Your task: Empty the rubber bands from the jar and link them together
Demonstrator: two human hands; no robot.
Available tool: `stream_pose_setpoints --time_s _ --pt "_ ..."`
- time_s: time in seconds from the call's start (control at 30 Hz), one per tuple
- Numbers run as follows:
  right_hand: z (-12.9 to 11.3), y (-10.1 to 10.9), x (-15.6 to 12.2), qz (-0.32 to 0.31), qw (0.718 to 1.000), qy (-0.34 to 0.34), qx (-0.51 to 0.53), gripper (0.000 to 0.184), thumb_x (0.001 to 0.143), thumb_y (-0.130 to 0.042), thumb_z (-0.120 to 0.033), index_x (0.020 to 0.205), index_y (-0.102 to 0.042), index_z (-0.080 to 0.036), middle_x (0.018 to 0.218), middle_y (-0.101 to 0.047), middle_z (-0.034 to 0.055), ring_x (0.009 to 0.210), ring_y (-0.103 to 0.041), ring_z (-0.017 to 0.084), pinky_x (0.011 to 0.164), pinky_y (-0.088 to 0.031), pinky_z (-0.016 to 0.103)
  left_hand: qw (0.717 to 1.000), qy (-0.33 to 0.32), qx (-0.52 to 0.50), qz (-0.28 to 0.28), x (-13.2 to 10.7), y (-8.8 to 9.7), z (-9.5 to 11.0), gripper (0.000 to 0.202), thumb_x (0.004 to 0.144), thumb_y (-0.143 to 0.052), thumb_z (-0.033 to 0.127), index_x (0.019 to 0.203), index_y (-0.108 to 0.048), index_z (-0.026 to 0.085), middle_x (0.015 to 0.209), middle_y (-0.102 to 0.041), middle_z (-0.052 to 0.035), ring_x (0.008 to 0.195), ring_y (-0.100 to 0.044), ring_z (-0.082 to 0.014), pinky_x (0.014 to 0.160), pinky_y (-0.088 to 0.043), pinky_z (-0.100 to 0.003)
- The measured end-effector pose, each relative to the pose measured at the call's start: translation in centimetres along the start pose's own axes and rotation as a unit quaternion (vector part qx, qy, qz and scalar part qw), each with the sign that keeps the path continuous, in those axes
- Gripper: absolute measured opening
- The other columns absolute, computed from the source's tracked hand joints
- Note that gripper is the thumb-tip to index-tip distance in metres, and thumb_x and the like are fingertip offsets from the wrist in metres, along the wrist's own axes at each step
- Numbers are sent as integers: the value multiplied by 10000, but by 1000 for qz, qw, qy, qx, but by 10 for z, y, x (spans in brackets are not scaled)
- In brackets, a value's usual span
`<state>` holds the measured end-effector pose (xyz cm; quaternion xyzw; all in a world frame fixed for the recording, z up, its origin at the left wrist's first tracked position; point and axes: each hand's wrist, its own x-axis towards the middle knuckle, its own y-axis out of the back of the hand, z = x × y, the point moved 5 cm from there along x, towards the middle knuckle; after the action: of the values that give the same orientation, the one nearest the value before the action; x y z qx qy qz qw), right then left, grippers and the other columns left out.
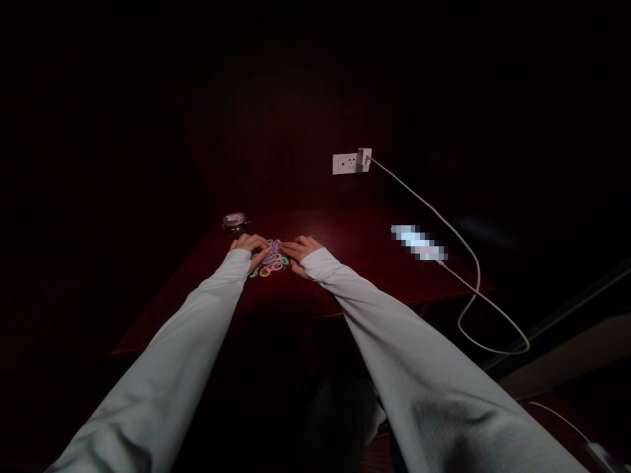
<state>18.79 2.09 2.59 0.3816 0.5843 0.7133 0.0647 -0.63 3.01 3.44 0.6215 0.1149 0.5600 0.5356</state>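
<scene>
Fingers of the left hand [252,247] curve and those of the right hand [302,251] extend at opposite sides of the loops [272,258]; whether either grips one cannot be told. The loops lie heaped on the table [345,253], near a jar [235,222]

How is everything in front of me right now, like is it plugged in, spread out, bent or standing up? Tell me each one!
Colourful rings: loose, heaped together
Left hand: fingers bent, at the rings' left side
Right hand: at their right side
Jar: upright, looks lidded
Charger: plugged into the wall socket
White cable: attached to the charger, looping loosely
Bright device: blurred out, cable at its near end
</scene>
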Motion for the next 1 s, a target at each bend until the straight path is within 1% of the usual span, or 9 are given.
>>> stream_pose_setpoints --time_s 0.23,0.33,0.43,0.6,0.8,0.9,1.0 --pt "-2 6 -2 9 1000 7 -3 513 924 -562 -178 1415 -704 -129 1494 -674 134 1159 -556 320 1014 -514 507 1000 9 -5 -4 1 -1 -2 248 1016 -571 406 867 -707 262 1163 -792 -31 1099 -599 -272 950 -414 -439" --pt "-2 5 -2 6 1000 9 -6 466 925 -565 -182 1353 -749 -163 1501 -671 115 1163 -554 316 1011 -513 504 1000 6 -7 -8 1 1 0 247 1022 -564 404 881 -709 262 1173 -789 -33 1108 -599 -272 957 -414 -441" --pt "-2 3 -1 3 1000 15 -7 452 924 -574 -185 1335 -760 -165 1496 -677 107 1175 -552 317 1021 -505 503 1000 1 -6 -8 1 2 2 237 1021 -565 393 889 -709 259 1171 -791 -33 1100 -603 -267 962 -413 -440" --pt "-5 4 -1 -1 999 40 -4 477 925 -573 -171 1375 -733 -153 1477 -689 122 1171 -548 318 1007 -509 505 1000 3 1 3 1 -2 -1 212 1012 -574 376 897 -709 259 1160 -796 -38 1085 -610 -267 945 -409 -435" --pt "-16 17 -9 8 997 82 -9 529 982 -497 -164 1489 -639 -109 1518 -657 128 1221 -543 309 1036 -493 481 1000 10 3 1 2 -5 -4 230 1009 -574 393 884 -712 259 1155 -794 -43 1087 -604 -273 936 -403 -440" --pt "-21 23 -13 13 994 105 -11 535 987 -494 -159 1505 -624 -117 1519 -653 141 1243 -543 303 1035 -495 473 1000 12 3 -2 1 -4 -3 237 1012 -566 395 883 -714 261 1154 -795 -40 1082 -600 -273 933 -404 -442" --pt "-22 24 -14 12 993 112 -16 543 991 -498 -162 1521 -610 -133 1519 -651 144 1252 -545 301 1034 -497 469 1000 1 -1 -10 1 -4 -1 233 1019 -556 391 908 -716 263 1181 -789 -41 1104 -595 -274 941 -404 -443"
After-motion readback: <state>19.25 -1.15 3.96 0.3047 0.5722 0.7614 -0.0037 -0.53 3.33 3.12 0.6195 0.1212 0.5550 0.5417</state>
